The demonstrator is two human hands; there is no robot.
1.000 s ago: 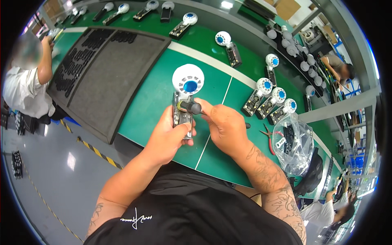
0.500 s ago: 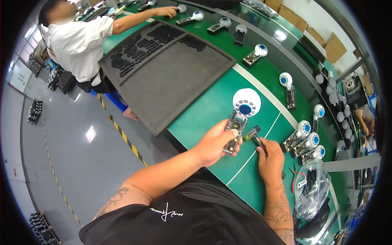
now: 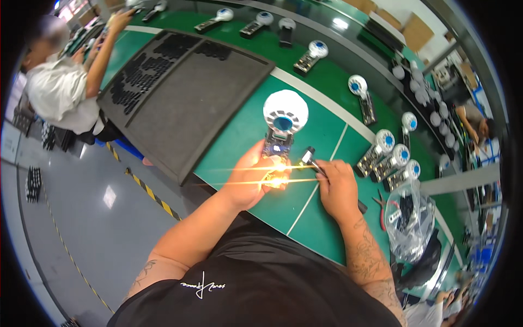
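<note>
My left hand (image 3: 245, 182) grips the bare circuit-board handle of a round-headed electronic device (image 3: 286, 104). Its white head, with a dark blue disc ringed by small windows, points away from me. Bright yellow-orange lights shine from the board beside my thumb, and their glare hides part of the fingers and handle. Just to the right, my right hand (image 3: 339, 189) is closed around the dark handle of a small hammer (image 3: 309, 155). The hammer's head lies near the device, apart from it, and the handle's end shows beneath my palm.
More such devices stand along the green table: a close group (image 3: 385, 143) at the right, others toward the back. A large dark tray (image 3: 201, 103) holds rows of black parts. Pliers (image 3: 382, 212) lie beside a clear plastic bag (image 3: 408, 240). A co-worker (image 3: 60, 92) is at far left.
Lights on the held device's board have come on. The view has shifted, so the table things appear further left. The co-worker's arm is now raised. Both my hands keep their holds.
</note>
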